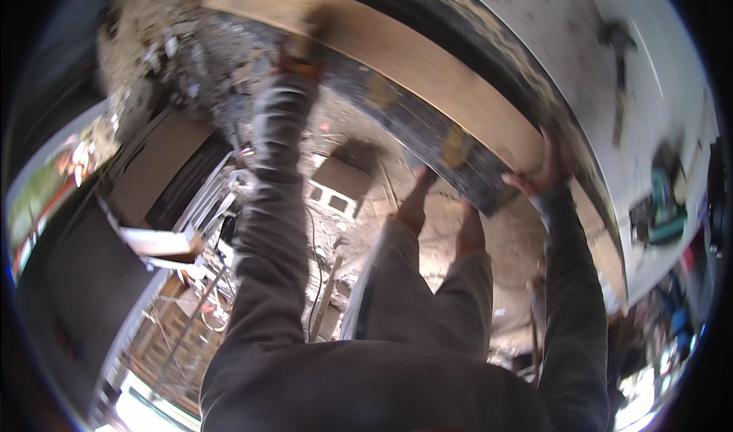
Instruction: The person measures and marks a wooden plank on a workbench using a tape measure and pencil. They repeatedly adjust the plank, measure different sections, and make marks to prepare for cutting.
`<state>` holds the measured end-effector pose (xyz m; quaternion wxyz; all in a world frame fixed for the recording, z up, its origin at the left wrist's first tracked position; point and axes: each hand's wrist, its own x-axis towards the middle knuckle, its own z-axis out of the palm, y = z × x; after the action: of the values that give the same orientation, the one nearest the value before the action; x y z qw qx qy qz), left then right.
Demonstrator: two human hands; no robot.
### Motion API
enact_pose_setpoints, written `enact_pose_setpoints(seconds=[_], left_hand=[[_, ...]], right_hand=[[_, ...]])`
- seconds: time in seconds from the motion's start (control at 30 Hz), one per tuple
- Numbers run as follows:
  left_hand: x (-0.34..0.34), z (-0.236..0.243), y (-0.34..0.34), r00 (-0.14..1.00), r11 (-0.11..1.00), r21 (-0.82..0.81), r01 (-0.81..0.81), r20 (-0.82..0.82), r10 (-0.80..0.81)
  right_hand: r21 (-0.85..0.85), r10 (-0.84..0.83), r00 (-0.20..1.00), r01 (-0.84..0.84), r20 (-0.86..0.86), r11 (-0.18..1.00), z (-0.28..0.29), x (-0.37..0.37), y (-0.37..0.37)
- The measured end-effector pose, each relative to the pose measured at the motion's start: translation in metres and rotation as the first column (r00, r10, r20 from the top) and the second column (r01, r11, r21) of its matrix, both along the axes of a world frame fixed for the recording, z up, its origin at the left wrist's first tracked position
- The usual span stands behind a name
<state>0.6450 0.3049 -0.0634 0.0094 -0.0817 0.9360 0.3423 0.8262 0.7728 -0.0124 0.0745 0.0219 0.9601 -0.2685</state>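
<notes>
A long pale wooden plank (397, 58) runs from the upper left to the right in front of me. Along its near side is a dark, stained face (397, 115) with tan patches. My left hand (296, 64) is closed at the plank's near edge, by a brown blocky object (324, 25) smeared by motion; its exact kind is unclear. My right hand (548, 168) grips the plank near its right end, thumb on the near side and fingers over the top.
A white surface at the right bears a hammer (620, 80) and a teal power tool (660, 210). Below the plank, a hollow concrete block (336, 187) stands on rubble-strewn ground near my legs. A brown panel (156, 168) lies at the left; a long-handled tool (328, 291) lies nearby.
</notes>
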Motion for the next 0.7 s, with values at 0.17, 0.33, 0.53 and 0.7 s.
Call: enact_pose_setpoints(seconds=[0.17,0.33,0.53,0.7], left_hand=[[-0.041,0.031,-0.028,0.970,0.948,-0.254,0.194,0.194,-0.146],[-0.022,0.047,0.008,0.933,0.733,-0.576,0.360,0.224,-0.282],[-0.014,0.093,0.078,0.746,0.618,-0.453,0.642,0.183,-0.640],[0.020,0.101,0.158,0.536,0.422,-0.355,0.834,0.342,-0.772]], right_hand=[[0.167,-0.129,0.991,0.130,-0.017,0.977,0.015,0.023,0.004],[0.250,-0.166,0.984,0.145,0.064,0.957,0.027,0.087,0.071],[0.418,-0.137,0.976,0.055,0.169,0.907,0.027,0.146,0.153],[0.273,-0.172,0.984,0.156,0.037,0.949,0.026,0.183,0.208]])
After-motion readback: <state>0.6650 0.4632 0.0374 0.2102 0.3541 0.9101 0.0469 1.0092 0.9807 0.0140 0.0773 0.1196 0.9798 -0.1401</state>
